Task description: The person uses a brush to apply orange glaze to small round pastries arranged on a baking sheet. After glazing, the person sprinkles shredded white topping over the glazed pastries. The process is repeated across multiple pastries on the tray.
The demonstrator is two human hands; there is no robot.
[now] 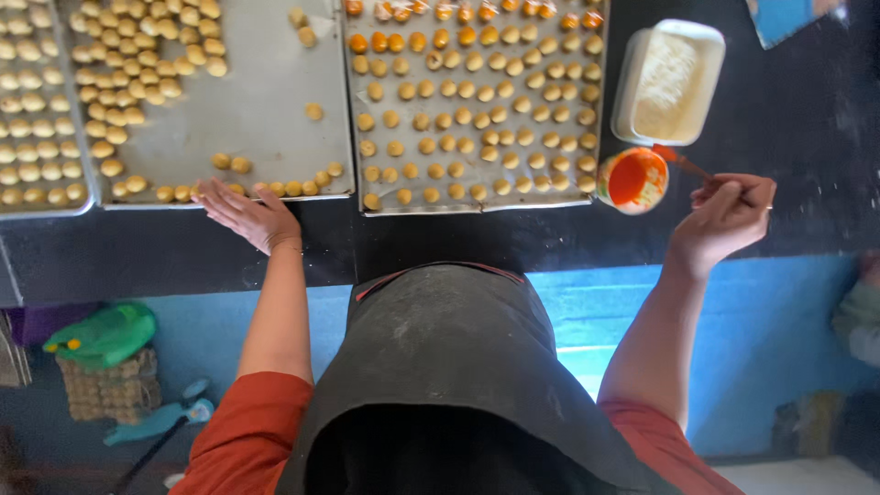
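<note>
Right hand (724, 218) pinching thin brush (683, 163); left hand (246, 214) flat on metal tray (266, 101).

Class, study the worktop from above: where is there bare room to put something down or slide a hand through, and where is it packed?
Bare metal shows in the middle tray, between its dough-ball cluster and right rim. The dark table strip along the near edge is free between the left hand and right hand. Crowded: the right tray, plus the orange bowl and white tub.
</note>
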